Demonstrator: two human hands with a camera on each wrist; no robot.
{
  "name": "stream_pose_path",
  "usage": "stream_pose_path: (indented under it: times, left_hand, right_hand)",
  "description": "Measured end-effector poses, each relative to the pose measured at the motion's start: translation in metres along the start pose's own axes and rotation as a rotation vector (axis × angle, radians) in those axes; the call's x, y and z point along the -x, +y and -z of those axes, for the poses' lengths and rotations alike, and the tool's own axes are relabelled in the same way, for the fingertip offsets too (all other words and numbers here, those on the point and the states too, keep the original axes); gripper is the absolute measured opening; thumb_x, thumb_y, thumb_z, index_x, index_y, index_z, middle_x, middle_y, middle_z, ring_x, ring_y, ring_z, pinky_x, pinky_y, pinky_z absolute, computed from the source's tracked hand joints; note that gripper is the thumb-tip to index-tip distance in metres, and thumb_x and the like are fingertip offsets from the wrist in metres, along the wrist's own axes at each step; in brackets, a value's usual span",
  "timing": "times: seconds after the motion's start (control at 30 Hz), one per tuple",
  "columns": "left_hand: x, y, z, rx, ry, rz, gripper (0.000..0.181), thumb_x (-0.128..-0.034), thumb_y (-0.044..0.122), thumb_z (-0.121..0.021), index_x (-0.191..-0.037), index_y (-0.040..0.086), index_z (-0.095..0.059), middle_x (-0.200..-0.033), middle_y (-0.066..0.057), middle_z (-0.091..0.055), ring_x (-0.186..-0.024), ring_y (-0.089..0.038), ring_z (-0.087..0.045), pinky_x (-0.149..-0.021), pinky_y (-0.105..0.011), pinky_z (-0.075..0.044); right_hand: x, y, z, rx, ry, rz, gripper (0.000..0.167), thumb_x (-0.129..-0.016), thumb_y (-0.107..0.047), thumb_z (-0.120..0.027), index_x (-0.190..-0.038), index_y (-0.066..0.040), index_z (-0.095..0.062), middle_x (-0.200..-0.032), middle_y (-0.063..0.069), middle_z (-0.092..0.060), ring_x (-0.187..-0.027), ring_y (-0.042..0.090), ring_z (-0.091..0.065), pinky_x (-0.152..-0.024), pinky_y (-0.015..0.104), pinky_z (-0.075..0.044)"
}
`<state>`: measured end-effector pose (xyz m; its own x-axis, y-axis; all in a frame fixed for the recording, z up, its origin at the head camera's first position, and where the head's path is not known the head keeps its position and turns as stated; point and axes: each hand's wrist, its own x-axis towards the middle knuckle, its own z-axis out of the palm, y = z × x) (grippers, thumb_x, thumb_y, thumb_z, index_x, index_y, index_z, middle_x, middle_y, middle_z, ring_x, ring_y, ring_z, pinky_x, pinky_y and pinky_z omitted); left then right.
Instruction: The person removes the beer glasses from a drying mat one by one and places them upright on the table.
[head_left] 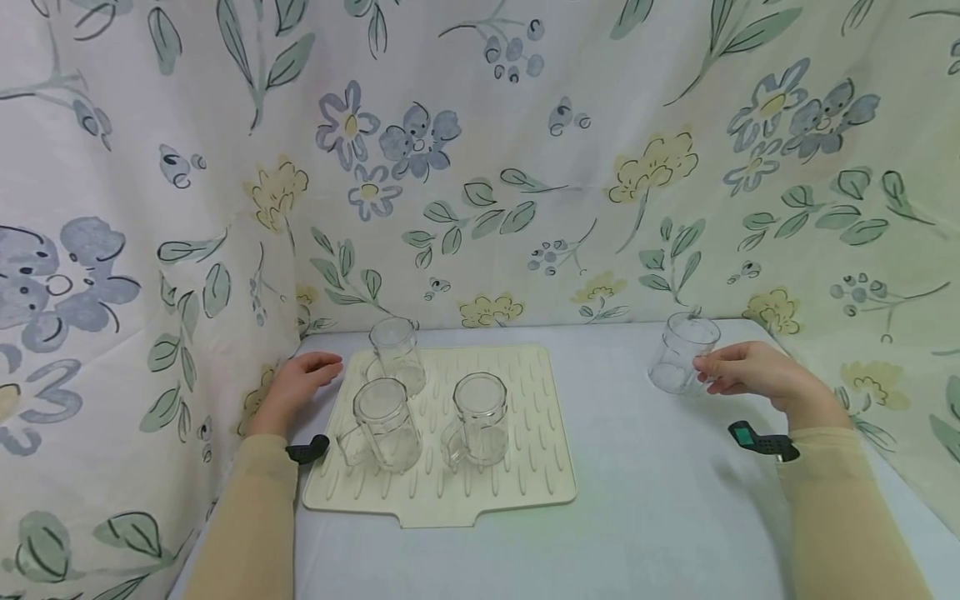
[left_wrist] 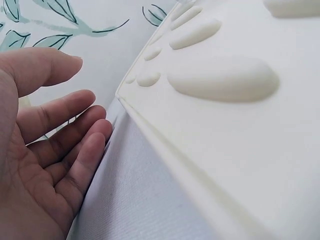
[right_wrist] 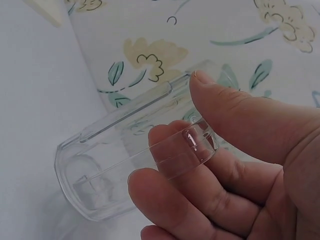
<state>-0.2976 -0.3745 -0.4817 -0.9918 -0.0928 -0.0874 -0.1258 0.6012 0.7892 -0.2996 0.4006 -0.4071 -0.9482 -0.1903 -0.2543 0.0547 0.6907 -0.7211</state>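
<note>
At the right of the head view, my right hand grips a clear glass mug by its handle. The right wrist view shows fingers curled through the handle of this mug, with the thumb above. The mug leans a little; whether its base touches the table cannot be told. My left hand rests beside the left edge of a cream ridged drying board, fingers loosely bent and holding nothing. In the left wrist view, that hand is just apart from the board's corner.
Three more clear glass mugs stand on the board: one at the back, one at front left, one toward the middle. A white cloth covers the table. Flowered curtain fabric hangs behind and along both sides.
</note>
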Motion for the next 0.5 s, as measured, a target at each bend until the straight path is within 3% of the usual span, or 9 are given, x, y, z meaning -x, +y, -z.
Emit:
stream_pose_path:
  times: [0.5]
  left_hand:
    - [0.0007, -0.0003, -0.0012, 0.002, -0.002, 0.001, 0.058, -0.1135, 0.049, -0.062, -0.156, 0.009, -0.063, -0.161, -0.021, -0.059, -0.141, -0.043, -0.060, -0.119, -0.062, -0.047]
  right_hand:
    - [0.0041, -0.0006, 0.0056, 0.021, 0.006, -0.030, 0.066, -0.110, -0.052, -0.069, -0.139, 0.008, -0.071, -0.123, 0.010, -0.082, -0.102, 0.016, -0.078, -0.088, 0.024, -0.064]
